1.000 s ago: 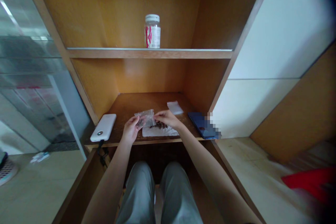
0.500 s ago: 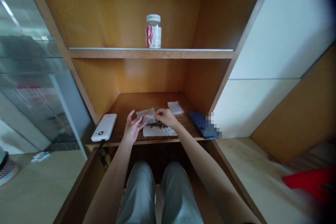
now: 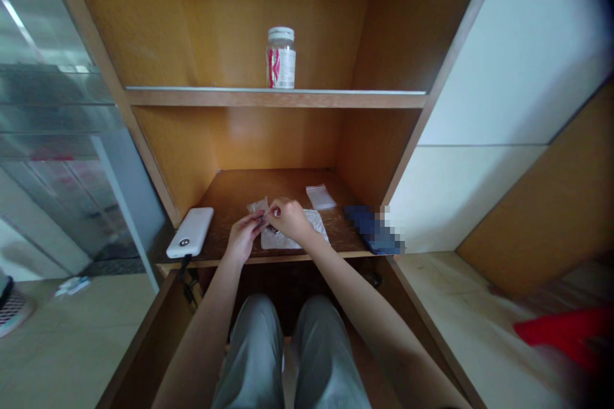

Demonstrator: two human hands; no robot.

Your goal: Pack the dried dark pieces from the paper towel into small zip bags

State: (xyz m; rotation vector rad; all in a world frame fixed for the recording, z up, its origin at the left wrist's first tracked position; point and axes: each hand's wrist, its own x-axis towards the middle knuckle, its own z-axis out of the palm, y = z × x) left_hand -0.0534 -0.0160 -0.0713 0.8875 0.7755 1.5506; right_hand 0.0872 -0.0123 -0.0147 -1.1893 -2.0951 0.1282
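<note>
Left grip: the left hand [image 3: 244, 238] is narrowed to a pinch, its fingers closed on the lower part of the clear plastic bag [image 3: 258, 206].

Right grip: the right hand [image 3: 288, 218] is curled into a tight pinch just beside the left hand, its knuckles up. The fingers hide whatever it holds, so I cannot tell exactly what that is.

Between the grips: a small dark object with a metallic glint [image 3: 272, 228], too small to identify, sits at the fingertips.

Bag: crumpled, held just above the white paper sheet [image 3: 311, 222], near the middle of the desk [image 3: 230, 195] and toward its front edge.

Left of the hands: a white power bank [image 3: 190, 232] lies by the desk's left side, with a dark cord hanging over the front edge.

Right of the hands: a blue smartphone [image 3: 370, 229], partly pixelated, lies at the desk's right front corner.

Behind the hands: a small white-backed resealable bag [image 3: 320, 197] lies flat toward the back of the desk, apart from the paper.

Shelf: a wooden shelf [image 3: 273, 98] above the desk carries an upright white-capped jar [image 3: 281, 57] with a red-and-white label.
</note>
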